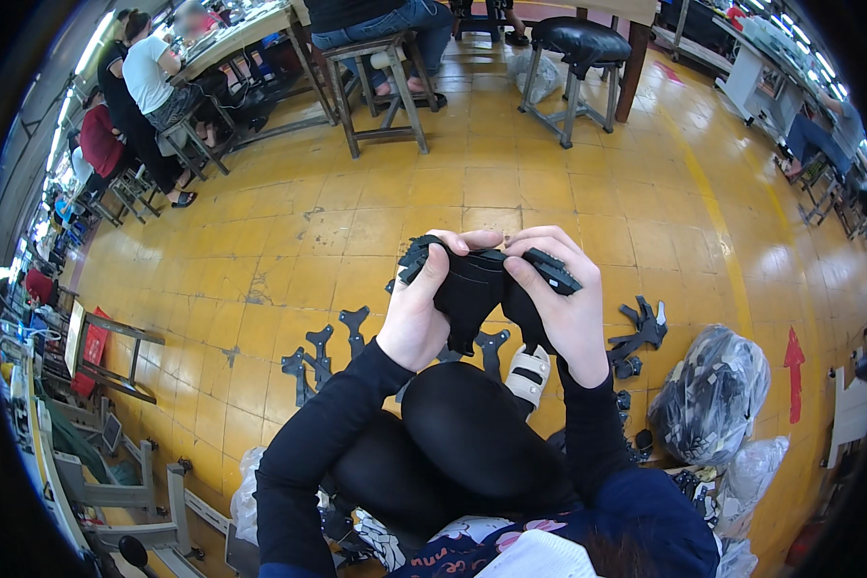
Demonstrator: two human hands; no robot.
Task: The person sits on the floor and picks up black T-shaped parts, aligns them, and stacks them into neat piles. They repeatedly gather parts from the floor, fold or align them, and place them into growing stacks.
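Dark cut pieces are lying on the yellow tiled floor beyond the left forearm, and more dark pieces are lying beyond the right. A stuffed clear plastic bag is resting at the right, near a red floor arrow. Ahead, a black-topped stool and a wooden stool bearing a seated person are standing apart. The knees are blocking the floor below the hands.

Both forearms are rising from the lower edge, the hands turning inward above the knees. Between them a black piece is hanging. The left hand is pinching it narrowly with a dark ribbed strip; the right hand is closing on its other side, with a second dark strip showing between thumb and fingers.

The fingers are partly hiding the top edge, how the strips are joining it I cannot tell, and its lower tips are blending into the black leggings
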